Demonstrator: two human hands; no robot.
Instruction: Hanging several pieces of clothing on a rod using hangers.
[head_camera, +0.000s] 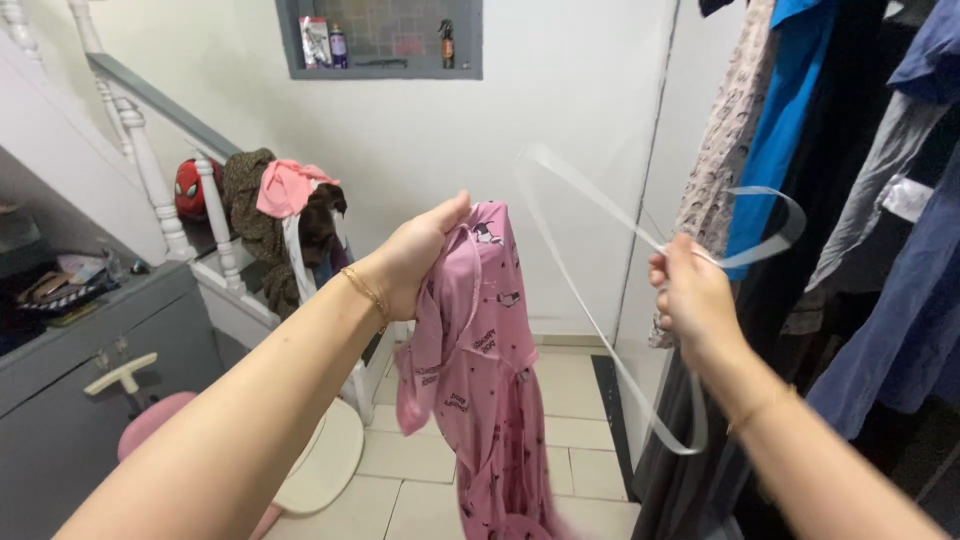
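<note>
A pink garment (480, 370), printed with small dark motifs, was held up at chest height in front of a pale wall, gathered at its top edge inside the left hand (415, 262), whose fingers were clenched around the bunched cloth while the thumb pointed upward just above it. Below the fingers the fabric hung in loose, limp folds toward the tiled floor (570, 420), and from that drape it was judged to be light, soft and thin, likely to slide through a slack grip; the gathered collar or shoulder seam was judged the surest place for it to be taken hold of. To the right of those fingers, a clear plastic hanger (640, 300) was pinched near its neck by the right hand (695, 295), the fingertips closed on it; its hook curved away beyond the knuckles, and its long arms swept upward and downward, blurred. The hanger was judged to be light, stiff and somewhat slippery, best gripped at the neck as shown. Beyond the right hand, a row of hung clothes (800, 150) in blue, grey and patterned cloth was seen. Beyond the left wrist, a white stair railing (150, 170) draped with brown and pink clothing was seen, with a grey cabinet (90, 370) beneath it.
</note>
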